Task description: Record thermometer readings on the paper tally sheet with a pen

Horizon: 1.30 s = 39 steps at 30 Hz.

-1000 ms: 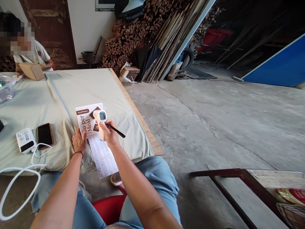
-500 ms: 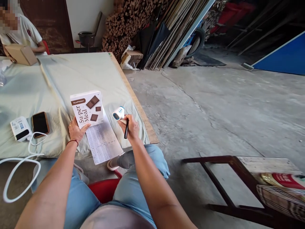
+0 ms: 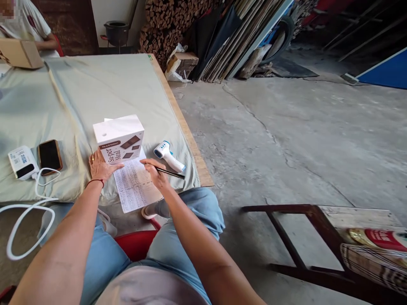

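A white Su-per Meal box stands upright over the top of a sheet covered in handwriting. My left hand lies spread at the box's lower left corner, its thumb stretched across the paper and its fingers by the box's side. Between the fingers of my right hand is a black pen, slanting with its writing end toward the sheet just below the box; whether the tip touches cannot be made out. A white and blue infrared thermometer lies on the cloth beyond my right hand.
On the cloth-covered table, a smartphone and a white device with a looped white cable lie at left. Across it, a person sits behind a cardboard box. A dark wooden bench stands at right.
My right hand has let go of the thermometer and moved left over the sheet with the pen. The box has been tipped upright, and my left hand has loosened from it.
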### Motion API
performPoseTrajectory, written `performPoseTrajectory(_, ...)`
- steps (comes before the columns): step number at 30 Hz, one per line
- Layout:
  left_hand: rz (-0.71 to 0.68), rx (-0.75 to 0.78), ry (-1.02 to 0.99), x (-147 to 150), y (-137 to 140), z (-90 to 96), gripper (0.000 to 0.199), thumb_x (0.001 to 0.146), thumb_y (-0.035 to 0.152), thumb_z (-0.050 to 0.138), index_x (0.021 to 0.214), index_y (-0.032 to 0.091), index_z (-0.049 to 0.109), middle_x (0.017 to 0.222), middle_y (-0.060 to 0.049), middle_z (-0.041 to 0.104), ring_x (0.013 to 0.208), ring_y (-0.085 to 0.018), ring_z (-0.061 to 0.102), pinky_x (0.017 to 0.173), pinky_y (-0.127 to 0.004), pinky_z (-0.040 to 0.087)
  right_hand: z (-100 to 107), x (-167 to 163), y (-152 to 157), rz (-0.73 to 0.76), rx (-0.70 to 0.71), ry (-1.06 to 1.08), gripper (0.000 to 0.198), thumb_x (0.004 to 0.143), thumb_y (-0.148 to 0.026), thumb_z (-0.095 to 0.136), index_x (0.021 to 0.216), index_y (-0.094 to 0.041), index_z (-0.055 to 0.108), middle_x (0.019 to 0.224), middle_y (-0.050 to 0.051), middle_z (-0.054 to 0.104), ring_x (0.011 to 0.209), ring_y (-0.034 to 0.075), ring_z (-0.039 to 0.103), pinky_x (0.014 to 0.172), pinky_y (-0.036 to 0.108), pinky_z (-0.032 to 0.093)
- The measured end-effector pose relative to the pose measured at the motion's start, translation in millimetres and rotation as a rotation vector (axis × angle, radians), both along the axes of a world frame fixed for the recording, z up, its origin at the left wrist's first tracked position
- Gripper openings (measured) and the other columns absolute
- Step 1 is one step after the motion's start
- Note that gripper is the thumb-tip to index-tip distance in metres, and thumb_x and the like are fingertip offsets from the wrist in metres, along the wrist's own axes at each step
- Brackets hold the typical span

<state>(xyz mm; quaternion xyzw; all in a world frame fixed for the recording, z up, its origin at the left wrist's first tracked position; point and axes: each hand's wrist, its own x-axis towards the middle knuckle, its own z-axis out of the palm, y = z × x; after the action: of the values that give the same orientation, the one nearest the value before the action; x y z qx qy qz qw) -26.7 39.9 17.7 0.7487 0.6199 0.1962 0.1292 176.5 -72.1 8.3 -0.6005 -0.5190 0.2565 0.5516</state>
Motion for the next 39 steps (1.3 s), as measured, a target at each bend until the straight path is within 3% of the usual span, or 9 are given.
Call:
performPoseTrajectory(4, -0.062, 0.021, 0.042, -0.4, -3.5, -2.9, 0.114, 0.055, 0.063, 0.081, 0.146, 0.016, 0.032, 0.146, -0.021, 0.044, 0.141, -0.041, 0.035, 0.123, -0.057, 0.01, -11.2, -0.7, 9.5, 0.003, -0.097, 0.113, 0.015, 0.07, -0.034, 0.055, 0.075, -0.022, 0.063, 0.062, -0.002, 0.059, 0.058, 0.014, 0.051, 0.058, 0.029, 0.043)
performPoseTrajectory(7, -0.069, 0.017, 0.036, -0.9, -4.6, -5.2, 0.115, 0.054, 0.065, 0.081, 0.146, 0.016, 0.032, 0.147, -0.021, 0.042, 0.142, -0.042, 0.032, 0.123, -0.058, 0.009, -18.3, 0.7, 11.2, -0.022, -0.141, 0.117, 0.015, 0.069, -0.035, 0.057, 0.073, -0.022, 0.062, 0.057, -0.004, 0.055, 0.053, 0.013, 0.047, 0.054, 0.027, 0.04)
performPoseTrajectory(14, -0.087, 0.011, 0.012, -0.8, -4.0, -10.4, 0.108, 0.056, 0.061, 0.082, 0.144, 0.02, 0.034, 0.148, -0.016, 0.041, 0.142, -0.041, 0.031, 0.125, -0.055, 0.009, -31.5, -6.5, 8.9, -0.051, -0.118, 0.011, 0.018, 0.073, -0.038, 0.057, 0.075, -0.022, 0.064, 0.064, -0.001, 0.062, 0.06, 0.015, 0.054, 0.064, 0.03, 0.045)
performPoseTrajectory(22, -0.087, 0.002, 0.017, 0.2, -6.0, -6.5, 0.103, 0.061, 0.06, 0.079, 0.144, 0.019, 0.034, 0.144, -0.017, 0.043, 0.142, -0.041, 0.031, 0.124, -0.055, 0.011, -30.7, -7.7, 9.1, -0.049, -0.109, -0.041, 0.016, 0.075, -0.036, 0.058, 0.076, -0.023, 0.066, 0.068, 0.0, 0.067, 0.063, 0.016, 0.059, 0.065, 0.03, 0.045)
performPoseTrajectory(39, -0.054, -0.092, 0.108, 2.5, -8.8, -0.5, 0.12, 0.058, 0.066, 0.077, 0.153, 0.016, 0.022, 0.156, -0.018, 0.034, 0.147, -0.041, 0.024, 0.126, -0.052, 0.008, -34.4, -6.9, 9.2, -0.063, -0.084, -0.038, 0.017, 0.074, -0.037, 0.055, 0.075, -0.021, 0.063, 0.067, 0.001, 0.066, 0.062, 0.016, 0.058, 0.066, 0.03, 0.047)
